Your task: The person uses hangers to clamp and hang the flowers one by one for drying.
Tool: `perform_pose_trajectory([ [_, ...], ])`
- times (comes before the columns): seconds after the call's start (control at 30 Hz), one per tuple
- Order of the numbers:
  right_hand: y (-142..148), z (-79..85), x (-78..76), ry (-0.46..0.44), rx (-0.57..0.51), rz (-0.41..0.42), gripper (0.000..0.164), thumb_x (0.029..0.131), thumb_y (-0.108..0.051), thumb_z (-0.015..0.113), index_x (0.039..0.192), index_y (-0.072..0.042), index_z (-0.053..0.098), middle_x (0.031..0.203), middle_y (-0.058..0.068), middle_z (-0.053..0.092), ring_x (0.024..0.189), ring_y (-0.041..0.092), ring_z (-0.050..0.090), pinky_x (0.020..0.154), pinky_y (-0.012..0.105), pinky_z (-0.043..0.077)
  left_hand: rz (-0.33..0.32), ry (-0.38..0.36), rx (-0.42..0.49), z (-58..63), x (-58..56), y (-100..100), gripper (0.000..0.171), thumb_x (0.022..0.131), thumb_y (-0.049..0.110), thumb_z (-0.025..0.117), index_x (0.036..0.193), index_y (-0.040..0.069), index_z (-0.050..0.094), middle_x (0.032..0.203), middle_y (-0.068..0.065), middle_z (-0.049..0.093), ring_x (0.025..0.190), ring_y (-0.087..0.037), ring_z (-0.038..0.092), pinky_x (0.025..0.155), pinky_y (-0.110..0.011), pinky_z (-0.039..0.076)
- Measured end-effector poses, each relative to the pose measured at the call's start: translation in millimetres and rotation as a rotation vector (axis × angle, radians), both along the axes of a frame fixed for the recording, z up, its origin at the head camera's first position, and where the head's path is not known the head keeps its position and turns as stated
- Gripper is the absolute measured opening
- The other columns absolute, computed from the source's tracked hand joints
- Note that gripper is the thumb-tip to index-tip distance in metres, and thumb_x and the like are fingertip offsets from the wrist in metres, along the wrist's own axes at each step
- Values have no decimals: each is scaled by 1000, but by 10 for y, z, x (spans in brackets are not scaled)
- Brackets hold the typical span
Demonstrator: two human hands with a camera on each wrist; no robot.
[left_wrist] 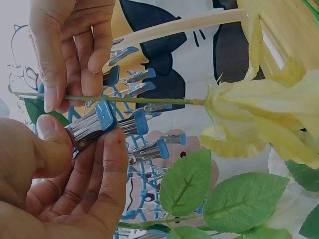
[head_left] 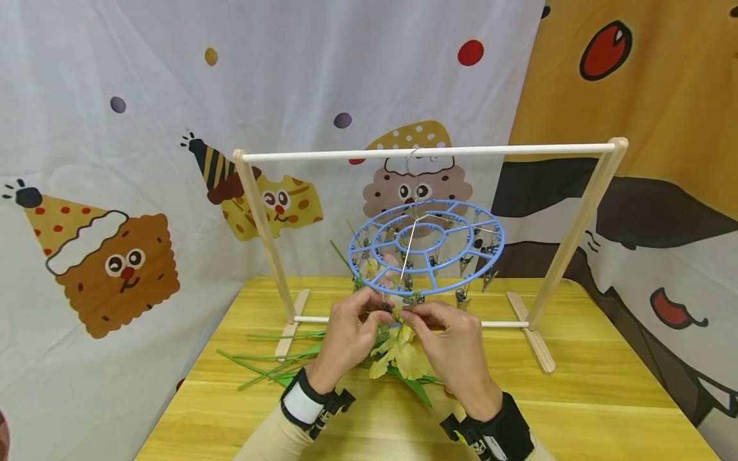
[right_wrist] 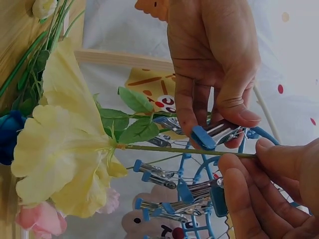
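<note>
My left hand (head_left: pixel 352 333) pinches a metal clip (left_wrist: pixel 92 122) with blue tips between thumb and fingers. The thin green stem (left_wrist: pixel 149 100) of a yellow artificial flower (head_left: pixel 403 355) is pinched by my right hand (head_left: pixel 455 339), near the stem's end. In the right wrist view this stem (right_wrist: pixel 174 150) passes right beside the blue clip tips (right_wrist: pixel 202 137), with the bloom (right_wrist: pixel 65 149) pointing down toward the table. Both hands work under the front rim of a round blue clip hanger (head_left: pixel 426 293), where more clips (right_wrist: pixel 154 174) dangle around them.
The hanger hooks over the white rod (head_left: pixel 323 155) of a wooden stand (head_left: pixel 262 224). A pink flower (head_left: pixel 390 269) and leafy stems (left_wrist: pixel 244 196) show near the hanger. Long green stems (head_left: pixel 277 356) lie on the table (head_left: pixel 599 422), and a blue flower (right_wrist: pixel 7 139) shows below.
</note>
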State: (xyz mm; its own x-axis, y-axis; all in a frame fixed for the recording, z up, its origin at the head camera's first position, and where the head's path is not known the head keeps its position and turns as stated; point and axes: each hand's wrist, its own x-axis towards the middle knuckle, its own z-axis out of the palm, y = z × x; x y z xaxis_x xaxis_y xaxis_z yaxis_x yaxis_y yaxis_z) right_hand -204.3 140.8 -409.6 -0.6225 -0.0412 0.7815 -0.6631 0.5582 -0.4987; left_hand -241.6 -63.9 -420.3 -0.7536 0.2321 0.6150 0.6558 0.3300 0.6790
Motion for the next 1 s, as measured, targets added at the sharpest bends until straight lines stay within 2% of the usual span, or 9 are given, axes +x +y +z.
perform_pose_trajectory([
  [0.13,8,-14,2,-10,6,-2,12,94,-3,97,102,-11,92,93,4,89,72,11,83,69,14,64,13,-25,7,0,11,18,19,111,-2,75,106,16,80,107,-3,88,79,-4,76,63,-22,52],
  [0.3,6,-23,4,-25,4,9,12,95,-4,96,104,-12,93,94,4,90,72,11,84,68,14,64,23,-53,20,6,29,35,27,109,-7,70,105,16,82,106,-2,88,79,-7,78,64,-23,53],
  [0.53,-4,-15,-1,-21,-23,26,10,96,-5,96,103,-12,93,92,4,90,71,11,85,67,15,64,20,-31,36,12,44,62,26,107,-7,72,103,15,83,98,-3,88,71,-27,78,64,-22,51],
  [0.6,-5,-16,-6,-19,-31,32,10,96,-5,96,103,-11,93,91,4,90,71,11,85,66,15,64,19,-29,38,14,46,68,25,106,-7,72,103,15,83,97,-3,88,70,-28,76,64,-22,50],
  [0.63,-6,-17,-8,-20,-35,35,10,96,-5,96,103,-11,93,91,3,90,71,11,85,66,15,64,16,-28,38,10,46,70,25,106,-8,72,103,15,83,97,-3,88,70,-28,76,65,-22,50],
  [0.77,-3,-22,-8,-20,-35,35,10,96,-5,96,103,-11,93,91,4,90,71,11,85,66,15,64,16,-45,23,12,55,74,26,106,-8,70,105,14,83,100,-3,88,72,-13,72,66,-22,50],
  [0.87,4,-23,-4,-18,-23,26,10,96,-5,96,104,-11,93,92,5,90,72,12,85,67,15,64,5,-66,0,17,67,72,27,107,-10,67,109,13,82,103,-3,88,78,-7,72,69,-22,53],
  [1.0,21,-26,-1,-21,-9,14,10,97,-5,95,104,-11,92,93,5,90,73,12,85,69,15,65,-24,-98,-36,22,82,74,26,111,-8,65,117,13,80,109,-3,87,91,-12,79,76,-25,61],
])
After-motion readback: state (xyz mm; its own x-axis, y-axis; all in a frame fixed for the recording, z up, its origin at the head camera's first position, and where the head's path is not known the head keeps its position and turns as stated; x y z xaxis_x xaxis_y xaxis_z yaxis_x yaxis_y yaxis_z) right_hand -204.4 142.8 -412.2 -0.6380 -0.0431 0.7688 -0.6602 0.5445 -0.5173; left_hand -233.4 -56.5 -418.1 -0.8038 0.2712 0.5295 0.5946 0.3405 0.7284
